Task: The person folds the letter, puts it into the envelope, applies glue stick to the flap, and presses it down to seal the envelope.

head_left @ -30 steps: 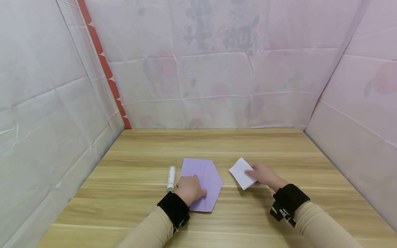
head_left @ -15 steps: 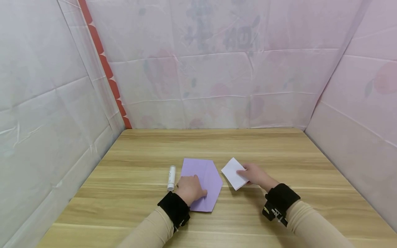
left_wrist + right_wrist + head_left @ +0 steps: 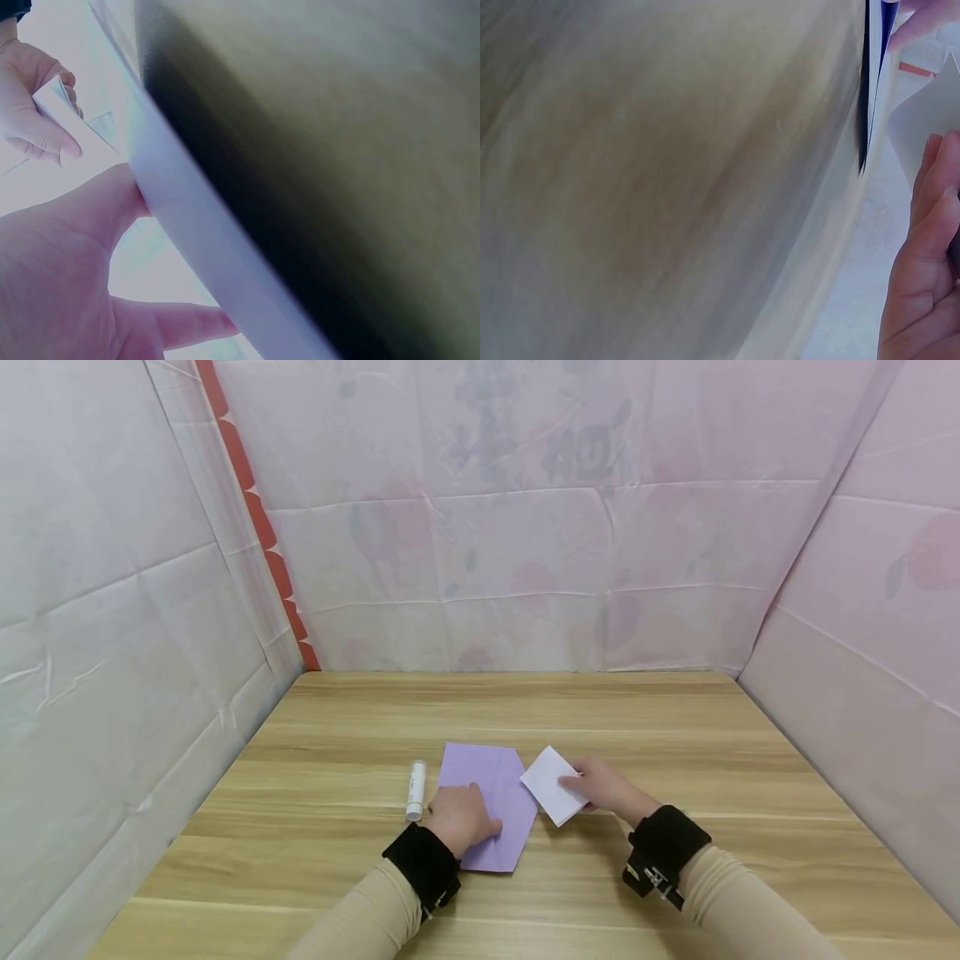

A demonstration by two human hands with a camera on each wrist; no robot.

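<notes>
A purple folded paper (image 3: 491, 793) lies flat on the wooden table (image 3: 525, 710). My left hand (image 3: 459, 817) rests on its near left part, fingers pressing it down; the left wrist view shows the paper's edge (image 3: 202, 232) against that hand (image 3: 67, 270). My right hand (image 3: 603, 785) pinches a small white folded sheet (image 3: 553, 785), tilted, its left corner just over the purple paper's right edge. The left wrist view also shows the white sheet (image 3: 64, 112) in the right hand (image 3: 30, 97). In the right wrist view the right hand's fingers (image 3: 922, 247) are visible.
A white glue stick (image 3: 414, 790) lies on the table just left of the purple paper. Pale pink sheeting (image 3: 525, 527) walls in the table at the back and both sides, with a red strip (image 3: 258, 527) in the back left corner.
My right hand has carried the white sheet leftward, from well apart to the purple paper's right edge. The left hand has stayed on the purple paper.
</notes>
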